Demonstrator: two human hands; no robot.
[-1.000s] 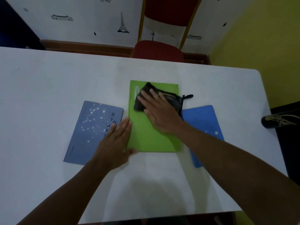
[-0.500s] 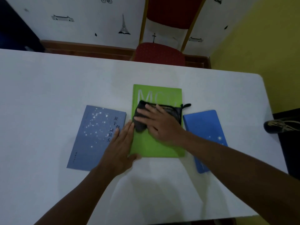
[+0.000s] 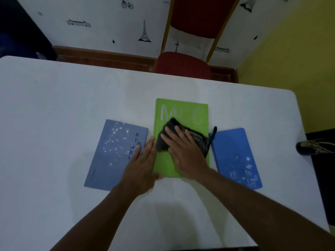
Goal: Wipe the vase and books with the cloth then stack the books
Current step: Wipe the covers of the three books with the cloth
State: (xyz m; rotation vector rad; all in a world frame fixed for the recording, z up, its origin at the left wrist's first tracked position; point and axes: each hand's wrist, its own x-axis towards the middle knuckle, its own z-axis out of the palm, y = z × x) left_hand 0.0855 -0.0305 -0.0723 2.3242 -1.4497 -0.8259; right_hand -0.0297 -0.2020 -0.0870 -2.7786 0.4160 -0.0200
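Three books lie side by side on the white table [image 3: 54, 109]. In the middle is a green book [image 3: 181, 113] with pale letters on its cover. My right hand [image 3: 184, 151] lies flat on a black cloth [image 3: 165, 138], pressing it onto the green cover. My left hand [image 3: 143, 167] rests flat along the green book's left edge, its fingers partly over a grey-blue starry book [image 3: 112, 153]. A bright blue book [image 3: 235, 156] lies to the right. A dark vase [image 3: 315, 146] with pale markings shows at the right edge, beyond the table.
A red chair [image 3: 183, 65] stands behind the table's far edge, against a white wall with small black stickers. The table's right corner is rounded, and a yellow wall [image 3: 290, 51] rises beyond it. A dark surface [image 3: 324, 178] sits to the right of the table.
My right hand has slid the black cloth down from the top of the green cover toward its middle, uncovering the letters. My left hand stays at the book's left edge.
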